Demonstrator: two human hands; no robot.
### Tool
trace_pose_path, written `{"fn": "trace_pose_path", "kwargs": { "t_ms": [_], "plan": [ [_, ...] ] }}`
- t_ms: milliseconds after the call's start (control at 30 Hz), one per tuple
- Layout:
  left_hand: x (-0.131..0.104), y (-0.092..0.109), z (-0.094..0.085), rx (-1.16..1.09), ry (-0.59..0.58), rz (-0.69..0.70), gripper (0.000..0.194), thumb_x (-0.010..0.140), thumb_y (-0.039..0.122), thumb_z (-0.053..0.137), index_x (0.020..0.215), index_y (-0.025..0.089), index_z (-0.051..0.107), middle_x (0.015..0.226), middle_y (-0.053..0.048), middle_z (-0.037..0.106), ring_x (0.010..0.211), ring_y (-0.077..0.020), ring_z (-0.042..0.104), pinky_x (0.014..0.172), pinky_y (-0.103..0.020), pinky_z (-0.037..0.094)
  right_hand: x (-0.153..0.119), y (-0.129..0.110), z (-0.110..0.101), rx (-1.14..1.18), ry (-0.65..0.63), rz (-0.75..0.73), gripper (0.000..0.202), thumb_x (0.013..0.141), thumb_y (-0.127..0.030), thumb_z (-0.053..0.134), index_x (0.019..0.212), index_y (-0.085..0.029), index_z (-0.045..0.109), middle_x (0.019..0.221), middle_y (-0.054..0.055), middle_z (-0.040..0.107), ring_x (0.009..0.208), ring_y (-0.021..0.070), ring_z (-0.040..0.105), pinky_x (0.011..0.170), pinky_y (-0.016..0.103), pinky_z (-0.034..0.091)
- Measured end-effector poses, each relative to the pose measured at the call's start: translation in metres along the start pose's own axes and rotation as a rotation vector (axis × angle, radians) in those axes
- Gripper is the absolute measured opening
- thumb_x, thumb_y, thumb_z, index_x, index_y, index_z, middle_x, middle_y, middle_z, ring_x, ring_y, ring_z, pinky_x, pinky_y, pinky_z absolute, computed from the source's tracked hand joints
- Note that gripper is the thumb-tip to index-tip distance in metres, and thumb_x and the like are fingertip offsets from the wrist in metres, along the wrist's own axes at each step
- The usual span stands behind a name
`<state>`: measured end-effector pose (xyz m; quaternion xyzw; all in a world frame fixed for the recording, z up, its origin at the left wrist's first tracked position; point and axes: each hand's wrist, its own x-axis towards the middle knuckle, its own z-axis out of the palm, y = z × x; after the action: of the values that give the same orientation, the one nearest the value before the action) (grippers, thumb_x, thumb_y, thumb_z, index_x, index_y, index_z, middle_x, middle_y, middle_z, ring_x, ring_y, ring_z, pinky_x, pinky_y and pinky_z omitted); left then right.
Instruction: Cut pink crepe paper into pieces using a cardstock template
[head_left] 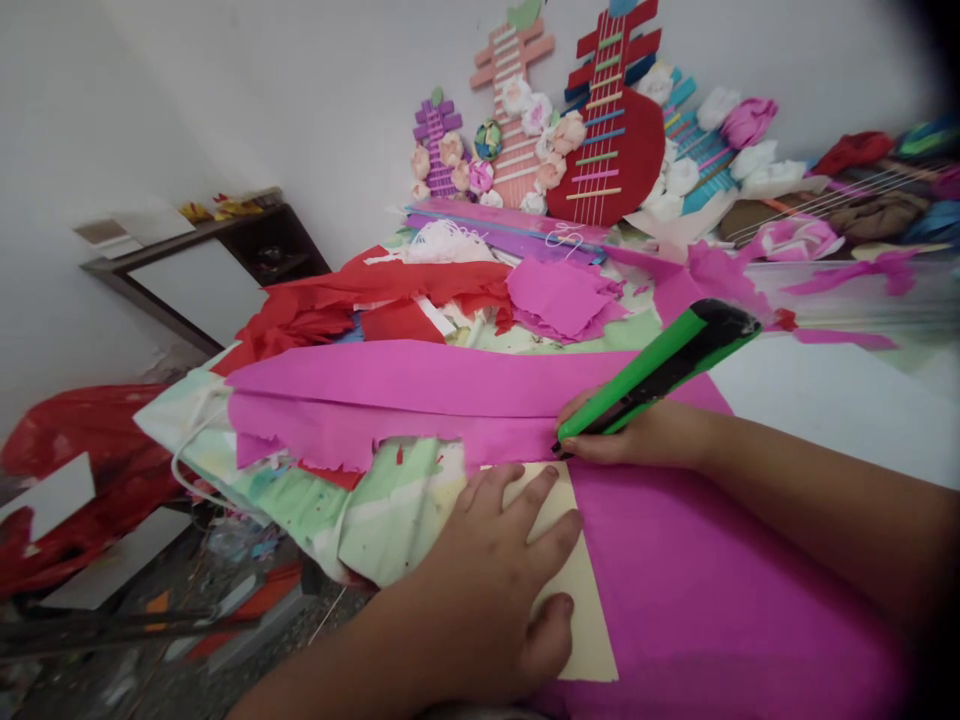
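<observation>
My left hand [499, 575] lies with its fingers spread on a cream card [589, 615], pressing it onto a large magenta sheet [697, 580]. In my right hand [637, 435] is a thick green and black pen-like tool [652, 370], slanted with its dark tip at the card's top edge. The fingers of the right hand are wrapped round it low down. Beyond the hands stretches a folded magenta strip [420, 385] with a torn lower edge.
Red paper scraps [330, 300] and a torn magenta piece [562, 295] lie farther back. Decorated instrument shapes, one a red guitar [619, 150], lean on the wall. A dark cabinet [277, 245] stands at left; scraps litter the floor.
</observation>
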<state>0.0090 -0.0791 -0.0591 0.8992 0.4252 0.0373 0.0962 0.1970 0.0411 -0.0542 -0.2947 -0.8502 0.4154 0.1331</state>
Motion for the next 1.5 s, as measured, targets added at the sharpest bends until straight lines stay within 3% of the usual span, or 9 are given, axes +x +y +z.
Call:
{"fn": "trace_pose_path", "kwargs": {
  "t_ms": [200, 367, 467, 533, 667, 767, 967, 1500],
  "plan": [
    [0.001, 0.000, 0.002, 0.008, -0.014, -0.008, 0.053, 0.077, 0.042, 0.040, 0.127, 0.025, 0.033, 0.135, -0.009, 0.028, 0.117, -0.0372, 0.026, 0.092, -0.058, 0.023, 0.000, 0.003, 0.003, 0.005, -0.011, -0.005, 0.021, 0.072, -0.036, 0.050, 0.079, -0.018, 0.060, 0.081, 0.002, 0.062, 0.077, 0.0142, 0.057, 0.073, 0.027, 0.045],
    [0.003, -0.002, -0.002, 0.029, -0.035, 0.008, 0.055, 0.077, 0.044, 0.039, 0.129, 0.026, 0.030, 0.135, -0.009, 0.028, 0.117, -0.0362, 0.027, 0.093, -0.056, 0.022, 0.005, -0.008, -0.004, 0.228, 0.269, 0.148, 0.019, 0.068, -0.026, 0.051, 0.085, -0.018, 0.053, 0.070, 0.000, 0.061, 0.063, 0.0113, 0.056, 0.060, 0.024, 0.045],
    [0.006, -0.004, -0.005, 0.049, -0.041, 0.058, 0.055, 0.076, 0.044, 0.040, 0.127, 0.024, 0.034, 0.133, -0.010, 0.031, 0.113, -0.0348, 0.031, 0.090, -0.054, 0.026, 0.004, -0.019, -0.006, 0.176, 0.275, 0.165, 0.009, 0.066, -0.021, 0.051, 0.075, -0.018, 0.052, 0.063, -0.002, 0.057, 0.056, 0.0087, 0.051, 0.052, 0.020, 0.041],
    [0.008, -0.006, -0.005, 0.059, -0.016, 0.089, 0.056, 0.075, 0.043, 0.041, 0.126, 0.021, 0.036, 0.131, -0.011, 0.034, 0.111, -0.0334, 0.034, 0.090, -0.053, 0.028, 0.001, -0.023, -0.001, 0.102, 0.273, 0.173, 0.008, 0.065, -0.024, 0.052, 0.067, -0.017, 0.050, 0.060, -0.002, 0.054, 0.054, 0.0084, 0.049, 0.050, 0.020, 0.038],
    [0.009, -0.009, 0.000, 0.073, 0.064, 0.099, 0.059, 0.075, 0.044, 0.042, 0.124, 0.013, 0.037, 0.128, -0.012, 0.038, 0.109, -0.0305, 0.036, 0.094, -0.048, 0.026, -0.006, -0.023, 0.020, 0.046, 0.449, 0.285, 0.017, 0.064, -0.031, 0.055, 0.062, -0.017, 0.046, 0.054, -0.003, 0.050, 0.051, 0.0086, 0.046, 0.048, 0.021, 0.036],
    [0.006, -0.010, 0.003, 0.085, 0.092, 0.104, 0.057, 0.076, 0.043, 0.042, 0.122, 0.011, 0.039, 0.129, -0.013, 0.038, 0.113, -0.0297, 0.033, 0.097, -0.046, 0.024, -0.010, -0.022, 0.032, 0.080, 0.532, 0.261, 0.021, 0.066, -0.036, 0.053, 0.060, -0.018, 0.044, 0.049, -0.005, 0.045, 0.047, 0.0082, 0.043, 0.047, 0.021, 0.035],
    [0.004, -0.010, 0.005, 0.098, 0.104, 0.092, 0.051, 0.077, 0.044, 0.042, 0.120, 0.016, 0.040, 0.132, -0.011, 0.034, 0.121, -0.0285, 0.026, 0.100, -0.046, 0.019, -0.013, -0.024, 0.036, -0.017, 0.555, 0.200, 0.029, 0.062, -0.041, 0.057, 0.058, -0.018, 0.040, 0.047, -0.006, 0.041, 0.047, 0.0083, 0.040, 0.047, 0.022, 0.033],
    [0.003, -0.007, -0.003, 0.130, 0.138, 0.116, 0.060, 0.070, 0.058, 0.047, 0.112, 0.015, 0.047, 0.126, -0.010, 0.042, 0.111, -0.0273, 0.037, 0.095, -0.041, 0.028, -0.010, -0.018, 0.039, -0.111, 0.519, 0.184, 0.039, 0.059, -0.053, 0.056, 0.059, -0.019, 0.037, 0.053, -0.005, 0.039, 0.052, 0.0097, 0.041, 0.048, 0.023, 0.031]
  ]
}}
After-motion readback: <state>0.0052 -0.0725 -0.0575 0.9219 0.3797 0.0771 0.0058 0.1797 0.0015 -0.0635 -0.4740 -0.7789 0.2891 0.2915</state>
